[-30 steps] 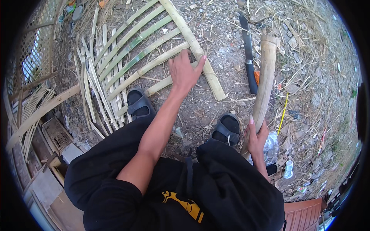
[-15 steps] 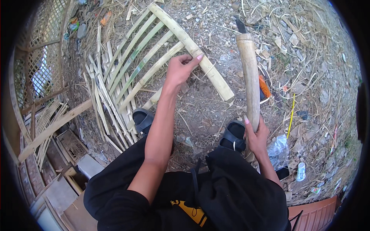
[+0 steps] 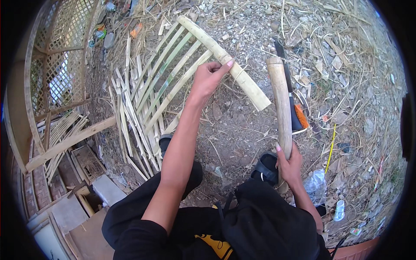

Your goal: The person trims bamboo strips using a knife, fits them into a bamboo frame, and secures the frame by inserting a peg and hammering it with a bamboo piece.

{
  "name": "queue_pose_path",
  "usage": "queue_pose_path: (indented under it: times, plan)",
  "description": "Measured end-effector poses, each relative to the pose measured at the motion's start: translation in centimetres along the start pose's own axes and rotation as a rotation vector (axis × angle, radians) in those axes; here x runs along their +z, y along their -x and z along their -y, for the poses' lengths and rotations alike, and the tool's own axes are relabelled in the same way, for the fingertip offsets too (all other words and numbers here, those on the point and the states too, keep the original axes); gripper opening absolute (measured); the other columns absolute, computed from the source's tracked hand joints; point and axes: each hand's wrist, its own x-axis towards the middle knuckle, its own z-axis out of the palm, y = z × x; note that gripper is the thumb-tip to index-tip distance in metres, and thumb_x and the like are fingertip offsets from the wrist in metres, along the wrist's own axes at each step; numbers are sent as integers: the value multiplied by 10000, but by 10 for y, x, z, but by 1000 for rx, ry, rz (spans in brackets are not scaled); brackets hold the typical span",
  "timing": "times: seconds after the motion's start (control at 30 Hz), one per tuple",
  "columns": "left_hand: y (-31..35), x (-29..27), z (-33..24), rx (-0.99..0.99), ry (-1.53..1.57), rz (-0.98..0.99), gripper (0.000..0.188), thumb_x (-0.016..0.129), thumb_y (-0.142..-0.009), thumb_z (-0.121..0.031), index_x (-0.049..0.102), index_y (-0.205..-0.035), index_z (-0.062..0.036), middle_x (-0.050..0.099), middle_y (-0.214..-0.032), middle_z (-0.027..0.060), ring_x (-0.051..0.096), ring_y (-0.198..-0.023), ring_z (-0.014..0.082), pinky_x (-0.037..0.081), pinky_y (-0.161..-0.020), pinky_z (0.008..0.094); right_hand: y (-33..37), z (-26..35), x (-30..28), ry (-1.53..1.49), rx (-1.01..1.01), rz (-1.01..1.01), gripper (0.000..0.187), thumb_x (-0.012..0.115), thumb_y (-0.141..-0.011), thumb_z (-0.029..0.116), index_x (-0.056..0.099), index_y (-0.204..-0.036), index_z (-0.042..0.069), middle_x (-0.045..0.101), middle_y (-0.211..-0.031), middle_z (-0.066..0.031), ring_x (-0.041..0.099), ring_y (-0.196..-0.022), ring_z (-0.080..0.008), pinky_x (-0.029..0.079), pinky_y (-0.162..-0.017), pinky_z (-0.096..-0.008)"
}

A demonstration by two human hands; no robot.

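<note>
My left hand (image 3: 209, 78) is closed on the pale split-bamboo bar (image 3: 255, 94), its thumb on top and fingers underneath. Several bamboo slats (image 3: 177, 65) run from this bar toward the lower left, together forming a comb-like frame. In my right hand (image 3: 290, 164) is the lower end of a thick wooden club (image 3: 279, 95), worn smooth, with its broad end pointing away from me. The club is apart from the bar, to its right. Beyond the club lies a dark-bladed knife (image 3: 282, 56) on the ground, partly covered by the club.
Loose bamboo strips (image 3: 130, 117) are piled at left, by a wooden beam (image 3: 71, 143) and a lattice panel (image 3: 65, 26). An orange cloth-like piece (image 3: 300, 116), a clear plastic bag (image 3: 315, 186) and a plastic cup (image 3: 339, 210) lie at right among shavings.
The view has shifted, so the scene sits lower and farther right. The club's far end has come lower, uncovering more of the knife blade. Both hands keep their grips.
</note>
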Motion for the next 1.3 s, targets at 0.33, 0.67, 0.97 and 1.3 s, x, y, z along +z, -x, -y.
queue_pose_path:
  times: [0.33, 0.67, 0.97, 1.3]
  plan:
    - [2, -38, -36, 289, -207, 51, 894, 957, -540, -305, 563, -1237, 92, 621, -1228, 198, 601, -1120, 262, 455, -962, 371, -9, 0, -1, -21, -15, 39, 315, 670, -921, 262, 581, -996, -30, 598, -607, -80, 586, -461, -153, 460, -457, -317]
    - [6, -137, -120, 718, -916, -426, 267, 731, -838, -152, 664, -1042, 7, 663, -1026, 200, 620, -929, 395, 475, -814, 444, -13, -2, 3, 21, -5, 89, 338, 679, -913, 293, 560, -930, -23, 588, -596, -96, 591, -472, -168, 456, -464, -341]
    - [44, -180, -170, 741, -964, -295, 316, 688, -911, -182, 609, -1172, -23, 638, -1022, 130, 621, -892, 267, 485, -812, 393, -13, -4, 4, -4, 9, 103, 339, 680, -906, 283, 558, -929, -33, 587, -599, -112, 601, -489, -194, 450, -472, -358]
    - [89, -185, -264, 410, -791, -55, 250, 661, -940, -333, 671, -995, -89, 573, -660, -43, 364, -447, 2, 273, -401, 204, -7, 3, 5, 50, -40, 80, 330, 657, -929, 274, 561, -1012, -31, 568, -622, -71, 553, -463, -146, 441, -447, -325]
